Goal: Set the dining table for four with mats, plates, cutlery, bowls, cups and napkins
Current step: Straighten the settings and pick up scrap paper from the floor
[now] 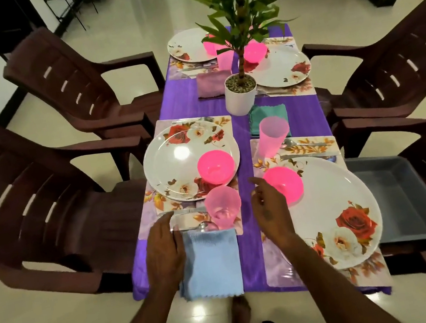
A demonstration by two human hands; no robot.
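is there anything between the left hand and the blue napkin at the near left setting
No. The left hand already rests with straight fingers on the left edge of the blue napkin, so nothing lies between them. The nearest things are the pink cup and the cutlery just beyond the napkin's far edge.

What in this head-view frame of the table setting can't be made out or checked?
- Far left place setting: the plant leaves cover its bowl and cup, so they cannot be checked.
- Near left cutlery: the left hand and pink cup cover parts of it.
- Near right mat: the right hand and forearm cross it; no napkin can be confirmed there.
- Grey tray: dim, contents unclear.
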